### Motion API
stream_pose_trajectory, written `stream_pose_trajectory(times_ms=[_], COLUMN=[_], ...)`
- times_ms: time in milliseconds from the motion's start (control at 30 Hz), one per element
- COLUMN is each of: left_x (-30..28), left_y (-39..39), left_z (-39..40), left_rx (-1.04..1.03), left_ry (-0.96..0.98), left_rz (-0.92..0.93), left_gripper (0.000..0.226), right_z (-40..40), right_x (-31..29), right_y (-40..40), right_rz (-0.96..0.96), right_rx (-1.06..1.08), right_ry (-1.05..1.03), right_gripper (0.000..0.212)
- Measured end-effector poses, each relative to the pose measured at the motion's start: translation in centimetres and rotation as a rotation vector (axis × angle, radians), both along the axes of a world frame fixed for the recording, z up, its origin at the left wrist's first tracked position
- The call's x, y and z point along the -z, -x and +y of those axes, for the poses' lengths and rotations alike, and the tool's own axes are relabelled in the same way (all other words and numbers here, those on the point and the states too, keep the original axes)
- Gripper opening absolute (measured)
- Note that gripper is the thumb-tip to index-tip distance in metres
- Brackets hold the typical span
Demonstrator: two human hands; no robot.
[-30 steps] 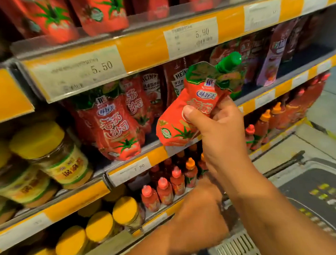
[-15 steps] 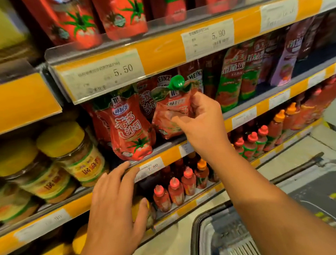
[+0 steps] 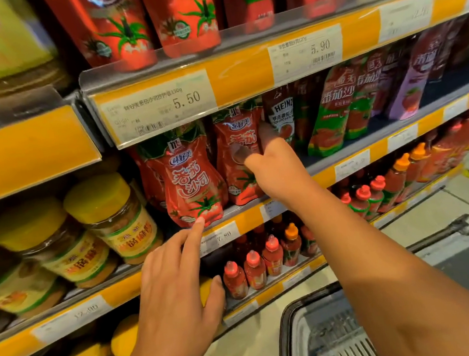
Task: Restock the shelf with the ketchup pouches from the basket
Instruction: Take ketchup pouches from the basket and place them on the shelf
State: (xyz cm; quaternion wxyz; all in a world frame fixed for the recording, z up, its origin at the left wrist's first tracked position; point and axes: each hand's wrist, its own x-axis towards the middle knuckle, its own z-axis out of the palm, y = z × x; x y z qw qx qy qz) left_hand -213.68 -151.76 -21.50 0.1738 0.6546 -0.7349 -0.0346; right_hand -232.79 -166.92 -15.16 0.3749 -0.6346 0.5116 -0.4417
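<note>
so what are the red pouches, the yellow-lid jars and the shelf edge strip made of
Red pouches: flexible plastic film, glossy, judging by the creases and highlights.
Yellow-lid jars: clear bodies showing the contents, either plastic or glass; the lids look like matte plastic.
Shelf edge strip: a clear glossy plastic cover over orange backing and paper price tags; it reflects light.

Basket (image 3: 301,332) cut off below; right hand (image 3: 276,169) fingertips (motion-blurred) over a pouch (image 3: 237,155)

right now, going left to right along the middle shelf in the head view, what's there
yellow-lidded jar → front ketchup pouch → second ketchup pouch, right hand on it → Heinz pouch → green pouch → purple pouch
</note>
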Motion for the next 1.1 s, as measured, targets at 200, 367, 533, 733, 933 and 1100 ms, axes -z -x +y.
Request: stream_pose_trajectory(times_ms=[200, 367, 533, 733, 933, 1100], left_x=[0.1, 0.2, 0.3, 0.5, 0.7, 0.6], left_y=[0.3, 0.5, 0.3, 0.3, 0.3, 0.3], left_z=[-0.2, -0.3, -0.3, -0.3, -0.2, 0.3], left_rx=[-0.014, -0.033, -0.031, -0.023, -0.020, -0.009], left_ry=[0.006, 0.007, -0.002, 0.001, 0.006, 0.002], left_rz=[-0.025, -0.041, -0.051, -0.069, -0.016, 0.035], left_gripper=[0.101, 0.107, 0.106, 0.105, 0.098, 0.101], right_z=[-0.7, 0.0, 0.7, 1.1, 0.9, 1.0], right_x=[0.4, 1.9, 2.8, 4.4, 4.6, 4.6], right_y=[-1.3, -1.2, 0.0, 2.0, 1.4, 1.1], right_rz=[0.009, -0.062, -0.052, 0.004, 0.062, 0.083], right_rx=[-0.056, -0.024, -0.050, -0.012, -0.010, -0.013], right_ry=[0.007, 0.015, 0.031, 0.104, 0.132, 0.146], right_gripper=[0.049, 0.038, 0.036, 0.031, 0.035, 0.035])
